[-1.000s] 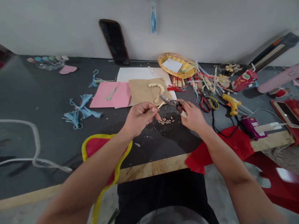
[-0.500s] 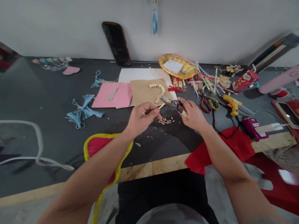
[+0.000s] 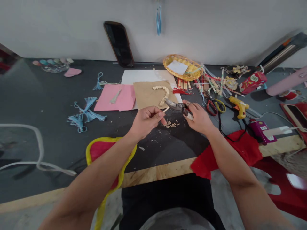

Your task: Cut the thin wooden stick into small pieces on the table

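Between thumb and fingers, my left hand (image 3: pixel 148 120) pinches a thin pale wooden stick (image 3: pixel 166 109) whose tip points up and right. My right hand (image 3: pixel 198 118) is wrapped round the handles of pruning shears (image 3: pixel 176 106). Their blades lie just above the stick's tip; whether they touch it I cannot tell. Small cut stick pieces (image 3: pixel 170 124) are scattered on the dark table below. Behind the blades, a curved row of pale pieces (image 3: pixel 164 91) rests on a brown paper sheet (image 3: pixel 145 94).
A pink sheet (image 3: pixel 115 102) and blue tassels (image 3: pixel 87 111) lie to the left. At the back stand a wicker basket (image 3: pixel 192 75) and a leaning phone (image 3: pixel 120 44). Scissors (image 3: pixel 212 106), a yellow glue gun (image 3: pixel 240 107) and red cloth (image 3: pixel 244 143) are on the right.
Both hands stay almost in place, with the stick and shears still held. The stick's tip and blades have shifted only very slightly.
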Motion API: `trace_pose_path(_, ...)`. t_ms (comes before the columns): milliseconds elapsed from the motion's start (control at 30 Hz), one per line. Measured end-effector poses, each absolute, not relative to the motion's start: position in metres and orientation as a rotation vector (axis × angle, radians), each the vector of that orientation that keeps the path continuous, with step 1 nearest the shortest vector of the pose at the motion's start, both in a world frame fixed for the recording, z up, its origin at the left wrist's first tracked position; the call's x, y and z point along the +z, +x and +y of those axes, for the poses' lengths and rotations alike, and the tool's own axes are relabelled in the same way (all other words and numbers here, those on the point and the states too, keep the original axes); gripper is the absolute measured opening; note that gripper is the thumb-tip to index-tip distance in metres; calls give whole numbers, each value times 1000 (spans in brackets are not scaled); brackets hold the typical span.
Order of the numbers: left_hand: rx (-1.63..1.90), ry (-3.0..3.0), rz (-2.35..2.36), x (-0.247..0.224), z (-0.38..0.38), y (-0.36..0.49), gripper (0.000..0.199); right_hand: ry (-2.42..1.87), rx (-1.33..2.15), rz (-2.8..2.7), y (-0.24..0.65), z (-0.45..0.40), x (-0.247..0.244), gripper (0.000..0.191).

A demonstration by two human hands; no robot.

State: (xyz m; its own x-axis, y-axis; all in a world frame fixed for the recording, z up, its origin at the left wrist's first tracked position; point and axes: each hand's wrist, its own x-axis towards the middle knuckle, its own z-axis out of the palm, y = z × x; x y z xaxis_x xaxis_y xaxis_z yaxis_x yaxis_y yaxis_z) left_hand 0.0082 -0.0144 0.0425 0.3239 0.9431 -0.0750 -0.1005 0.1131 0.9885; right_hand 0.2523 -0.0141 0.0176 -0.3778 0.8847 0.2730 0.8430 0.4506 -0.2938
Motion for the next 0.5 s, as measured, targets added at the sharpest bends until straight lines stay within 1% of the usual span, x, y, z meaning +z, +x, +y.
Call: trace_pose_path(500,929,1084,862,43,-17,10,33,-1503,98,-2356,251,-16,21,54)
